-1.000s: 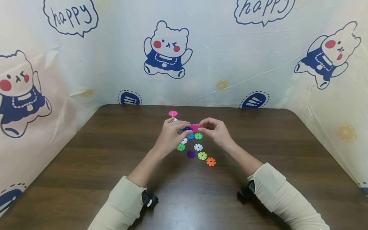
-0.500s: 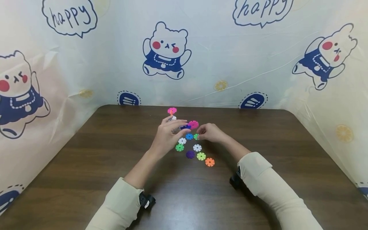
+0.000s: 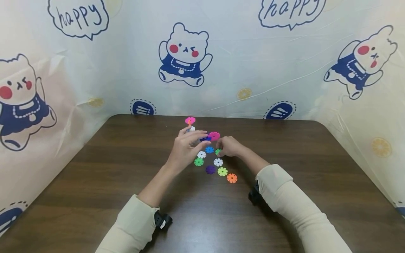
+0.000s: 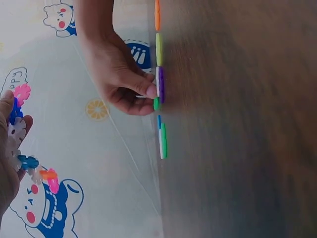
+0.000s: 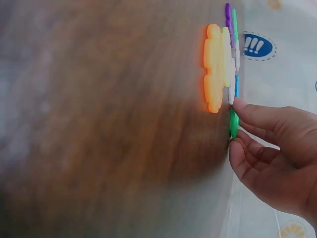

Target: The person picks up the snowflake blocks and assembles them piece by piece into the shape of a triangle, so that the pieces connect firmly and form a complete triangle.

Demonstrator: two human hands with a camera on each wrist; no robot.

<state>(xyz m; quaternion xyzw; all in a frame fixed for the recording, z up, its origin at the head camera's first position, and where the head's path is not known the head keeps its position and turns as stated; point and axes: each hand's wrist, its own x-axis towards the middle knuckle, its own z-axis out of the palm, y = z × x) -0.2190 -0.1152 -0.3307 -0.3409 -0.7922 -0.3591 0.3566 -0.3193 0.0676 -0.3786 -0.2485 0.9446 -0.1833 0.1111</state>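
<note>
Notched plastic snowflake discs joined into a chain [image 4: 16, 131] are held up by my left hand [image 3: 185, 149]. A pink disc [image 3: 214, 136] sticks out at the chain's right end beside a dark blue one [image 3: 205, 138]. At the far end another pink disc [image 3: 190, 120] joins an orange disc [image 4: 48, 174]. My right hand [image 3: 232, 146] is down at the table, thumb and fingers pinching a loose green disc [image 5: 234, 123] by its edges. The hand covers part of that disc in the head view.
Loose discs lie on the brown table [image 3: 202, 218]: blue [image 3: 209, 150], white [image 3: 218, 162], green [image 3: 198, 162], purple [image 3: 210, 169], yellow-green [image 3: 223, 171], orange [image 3: 232, 178] and another white [image 3: 201, 154]. A printed cloth [image 3: 227, 63] hangs behind the table.
My right hand has let go of the pink disc at the chain's end and come down to the green disc. The left hand has shifted slightly left, still holding the chain.
</note>
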